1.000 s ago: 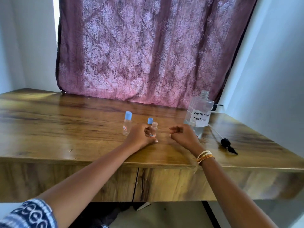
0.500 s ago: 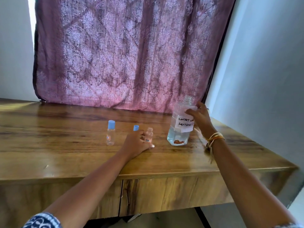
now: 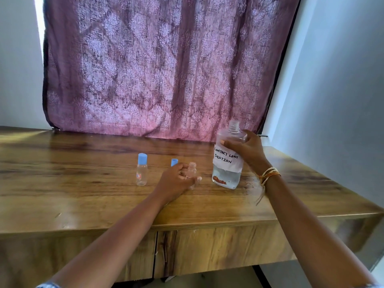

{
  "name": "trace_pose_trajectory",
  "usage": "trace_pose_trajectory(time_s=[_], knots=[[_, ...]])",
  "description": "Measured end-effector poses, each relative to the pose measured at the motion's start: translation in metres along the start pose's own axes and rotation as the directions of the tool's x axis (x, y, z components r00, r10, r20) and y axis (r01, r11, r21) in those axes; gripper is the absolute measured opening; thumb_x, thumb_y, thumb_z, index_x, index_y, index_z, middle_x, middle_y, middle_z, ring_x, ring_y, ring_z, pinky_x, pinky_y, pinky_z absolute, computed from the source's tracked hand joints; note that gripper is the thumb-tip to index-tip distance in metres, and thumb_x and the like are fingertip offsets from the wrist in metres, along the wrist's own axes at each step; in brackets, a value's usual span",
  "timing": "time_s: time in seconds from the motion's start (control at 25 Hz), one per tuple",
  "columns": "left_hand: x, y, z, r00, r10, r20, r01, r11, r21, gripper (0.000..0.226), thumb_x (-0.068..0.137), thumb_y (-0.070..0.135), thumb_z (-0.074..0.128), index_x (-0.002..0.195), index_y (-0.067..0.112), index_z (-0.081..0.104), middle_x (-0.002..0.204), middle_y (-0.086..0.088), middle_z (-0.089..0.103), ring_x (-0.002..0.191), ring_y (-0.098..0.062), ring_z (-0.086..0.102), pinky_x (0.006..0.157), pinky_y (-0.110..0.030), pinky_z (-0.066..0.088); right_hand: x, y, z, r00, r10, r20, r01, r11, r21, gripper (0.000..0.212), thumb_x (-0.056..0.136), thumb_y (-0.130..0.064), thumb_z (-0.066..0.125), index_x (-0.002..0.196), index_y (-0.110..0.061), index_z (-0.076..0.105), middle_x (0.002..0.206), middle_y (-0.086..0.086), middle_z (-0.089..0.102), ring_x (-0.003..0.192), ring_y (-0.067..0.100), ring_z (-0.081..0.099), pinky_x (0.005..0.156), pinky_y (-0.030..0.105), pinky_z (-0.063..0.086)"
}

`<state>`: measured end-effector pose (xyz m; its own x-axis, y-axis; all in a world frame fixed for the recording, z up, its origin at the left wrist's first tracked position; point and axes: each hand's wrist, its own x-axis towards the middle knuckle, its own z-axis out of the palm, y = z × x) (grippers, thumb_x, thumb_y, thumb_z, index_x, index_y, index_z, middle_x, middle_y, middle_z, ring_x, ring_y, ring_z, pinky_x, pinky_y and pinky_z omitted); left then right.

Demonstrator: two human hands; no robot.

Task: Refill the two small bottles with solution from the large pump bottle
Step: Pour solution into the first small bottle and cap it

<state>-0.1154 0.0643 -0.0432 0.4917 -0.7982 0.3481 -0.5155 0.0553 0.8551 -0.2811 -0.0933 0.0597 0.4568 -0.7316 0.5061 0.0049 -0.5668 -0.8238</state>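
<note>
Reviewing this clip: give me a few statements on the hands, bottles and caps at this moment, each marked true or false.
1. The right hand grips the large bottle. True.
2. The large bottle has its pump screwed on. False: its neck is open.
3. The left hand holds the uncapped small bottle. True.
4. Both small bottles are uncapped. False: the left small bottle wears its blue cap.
5. A loose blue cap stands on the table. True.

Bare forearms, yellow-orange thread bracelets (image 3: 269,173) on right wrist, blue patterned sleeve edge (image 3: 48,285) at left.
</note>
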Motion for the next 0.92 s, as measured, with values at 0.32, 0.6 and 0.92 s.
trace_pose_trajectory(time_s=[0.32, 0.6, 0.92], knots=[[0.0, 0.003, 0.0, 1.0, 0.008, -0.021, -0.009, 0.996, -0.084, 0.058, 0.072, 0.051, 0.075, 0.12, 0.021, 0.061, 0.104, 0.002, 0.07, 0.092, -0.011, 0.069, 0.079, -0.027, 0.058, -0.012, 0.028, 0.045, 0.907, -0.421, 0.036, 0.397, 0.821, -0.41, 0.065, 0.057, -0.03, 0.089, 0.113, -0.018, 0.058, 0.097, -0.007, 0.064, 0.082, 0.009, 0.059, 0.067, 0.001, 0.035], [0.0, 0.01, 0.0, 0.999, 0.04, -0.028, -0.046, 0.963, -0.265, 0.021, 0.084, 0.031, 0.069, 0.105, 0.032, 0.063, 0.1, -0.006, 0.072, 0.083, -0.011, 0.071, 0.061, -0.018, 0.055, -0.016, 0.051, 0.058, 0.851, -0.518, 0.09, 0.5, 0.745, -0.441, 0.064, 0.062, -0.025, 0.085, 0.119, -0.013, 0.057, 0.109, 0.004, 0.065, 0.097, 0.024, 0.063, 0.082, 0.042, 0.052], [0.006, 0.004, 0.001, 0.997, 0.054, -0.061, -0.067, 0.97, -0.235, 0.03, 0.086, 0.029, 0.067, 0.113, 0.015, 0.069, 0.1, -0.004, 0.074, 0.093, -0.013, 0.071, 0.073, -0.026, 0.056, -0.009, 0.063, 0.058, 0.788, -0.594, 0.16, 0.573, 0.615, -0.542, 0.056, 0.069, -0.033, 0.078, 0.118, -0.016, 0.059, 0.114, 0.002, 0.064, 0.105, 0.024, 0.059, 0.089, 0.043, 0.046]])
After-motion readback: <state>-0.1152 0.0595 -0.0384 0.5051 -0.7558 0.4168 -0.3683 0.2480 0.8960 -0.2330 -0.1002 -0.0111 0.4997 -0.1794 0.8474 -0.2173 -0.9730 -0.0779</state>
